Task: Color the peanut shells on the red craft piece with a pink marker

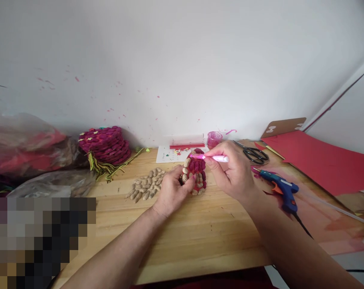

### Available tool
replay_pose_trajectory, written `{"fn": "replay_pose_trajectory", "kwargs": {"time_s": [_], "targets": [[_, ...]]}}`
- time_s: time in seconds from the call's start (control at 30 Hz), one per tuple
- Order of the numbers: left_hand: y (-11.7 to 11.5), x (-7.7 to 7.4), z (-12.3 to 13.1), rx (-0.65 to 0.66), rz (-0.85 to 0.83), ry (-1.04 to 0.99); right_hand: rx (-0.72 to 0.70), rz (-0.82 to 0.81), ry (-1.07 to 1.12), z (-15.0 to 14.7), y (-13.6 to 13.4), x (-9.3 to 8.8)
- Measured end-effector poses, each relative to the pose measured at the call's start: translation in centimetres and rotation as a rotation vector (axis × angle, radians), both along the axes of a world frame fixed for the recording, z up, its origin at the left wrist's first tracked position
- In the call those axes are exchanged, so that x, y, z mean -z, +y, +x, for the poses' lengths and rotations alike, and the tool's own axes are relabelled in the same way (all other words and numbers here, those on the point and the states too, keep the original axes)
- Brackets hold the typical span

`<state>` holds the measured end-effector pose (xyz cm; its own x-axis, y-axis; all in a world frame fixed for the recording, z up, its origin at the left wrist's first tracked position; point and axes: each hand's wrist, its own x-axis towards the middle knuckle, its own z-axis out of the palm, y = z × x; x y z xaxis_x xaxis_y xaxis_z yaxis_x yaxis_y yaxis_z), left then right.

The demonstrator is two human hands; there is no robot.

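One counter [182,241]: pale wood, carrying everything; the work sits at its middle, near the wall.
Red paper [323,160]: large sheets at the far right, well apart from both hands.
Bags [25,144]: crumpled plastic at the far left; what is inside cannot be told.
Stack [105,144]: round pieces, all magenta, piled at the back left; they look finished.
Right hand [233,174]: raised off the counter with the wrist bent inward, fingers closed in a writing grip on the pink pen.
Left hand [171,192]: heel low by the counter, fingers curled round the left edge of the peanut disc, propping it up on edge.
Glue gun [280,188]: blue, lying just right of the right wrist, not held.
Loose peanuts [146,185]: a heap of bare shells just left of the left hand, untouched.
Peanut disc [195,176]: between the two hands, tilted toward the person; its upper and middle shells are magenta, while those on the left rim and bottom are plain tan.
Progress: roughly half coloured by the look of it; the tan rim shells remain.
Scissors [254,153]: black, behind the right hand.
Cup [214,138]: small and pink-stained, by the wall.
Pink pen [213,158]: tip touching the disc's top shells; brush or marker cannot be told.
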<state>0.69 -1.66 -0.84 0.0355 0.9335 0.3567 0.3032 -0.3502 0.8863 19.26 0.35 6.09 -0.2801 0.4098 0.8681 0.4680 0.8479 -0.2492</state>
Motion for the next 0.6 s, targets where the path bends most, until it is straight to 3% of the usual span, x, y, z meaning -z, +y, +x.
{"fn": "replay_pose_trajectory", "kwargs": {"time_s": [0.6], "targets": [[0.15,0.43,-0.17,0.1,-0.162,-0.204,-0.015,-0.011,0.016,-0.17,0.4,0.45]]}}
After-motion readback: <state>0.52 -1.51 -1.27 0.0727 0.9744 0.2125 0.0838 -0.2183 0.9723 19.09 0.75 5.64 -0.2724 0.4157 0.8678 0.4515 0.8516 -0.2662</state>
